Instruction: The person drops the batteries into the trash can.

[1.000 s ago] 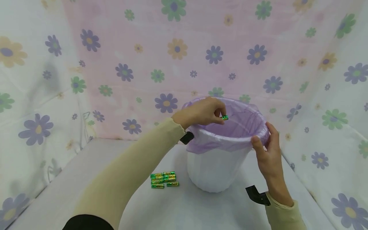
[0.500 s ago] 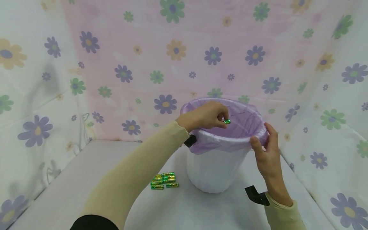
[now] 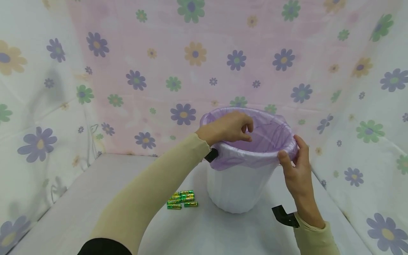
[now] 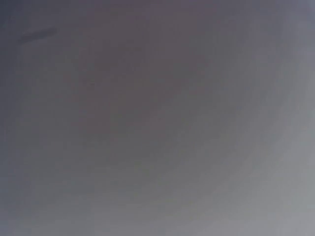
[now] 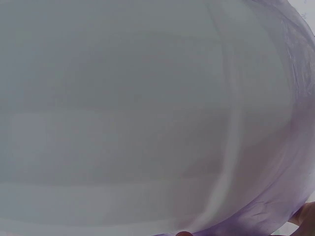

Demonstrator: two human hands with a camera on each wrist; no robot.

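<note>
A white trash bin (image 3: 237,189) stands upright in the head view, a purple bag (image 3: 271,136) lining it and folded over its rim. My left hand (image 3: 227,127) hangs over the bin's mouth, thumb and index finger parted, with nothing seen between them. My right hand (image 3: 296,170) holds the bag-covered rim at the right side, thumb in front and fingers round the outside. Several green and gold batteries (image 3: 181,200) lie in a cluster left of the bin, partly behind my left forearm. The right wrist view is filled by the bin's wall (image 5: 123,123).
The bin stands on a white-covered table (image 3: 204,233). A flowered cloth (image 3: 159,53) encloses the back and both sides. The left wrist view shows only a grey blur.
My left hand moved slightly right and down over the bin, then let go of a battery, which is out of sight now. My right hand stays on the rim.
</note>
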